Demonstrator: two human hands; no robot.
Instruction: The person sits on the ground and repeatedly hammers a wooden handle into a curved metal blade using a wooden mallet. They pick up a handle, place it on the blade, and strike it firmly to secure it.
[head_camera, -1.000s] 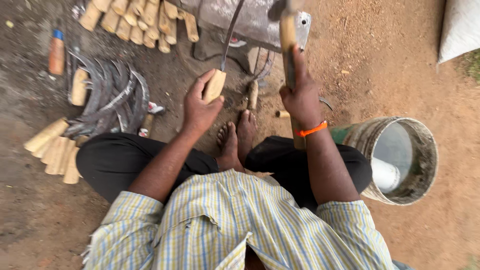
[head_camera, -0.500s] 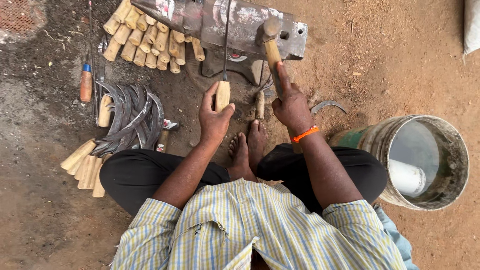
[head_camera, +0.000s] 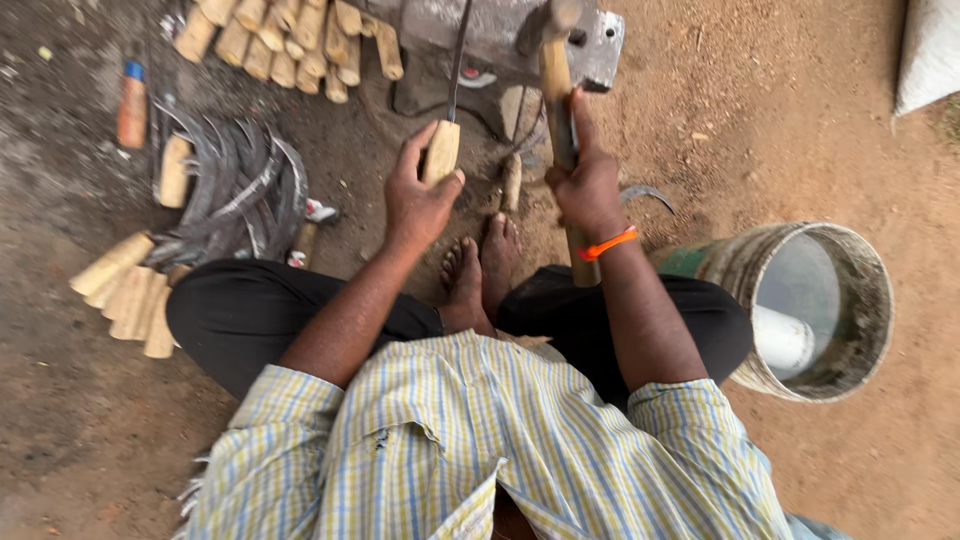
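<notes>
Head view: my left hand (head_camera: 415, 200) is clamping the sickle's wooden handle (head_camera: 441, 152) by the far anvil (head_camera: 500, 35); my right hand (head_camera: 585, 185) is gripping the heavy-looking, stiff hammer (head_camera: 556, 75) mid-shaft.

Outdoor smithy, probably: dirt floor, anvil (head_camera: 500, 30), sickle blades (head_camera: 235, 190), wooden handles (head_camera: 280, 40).
</notes>
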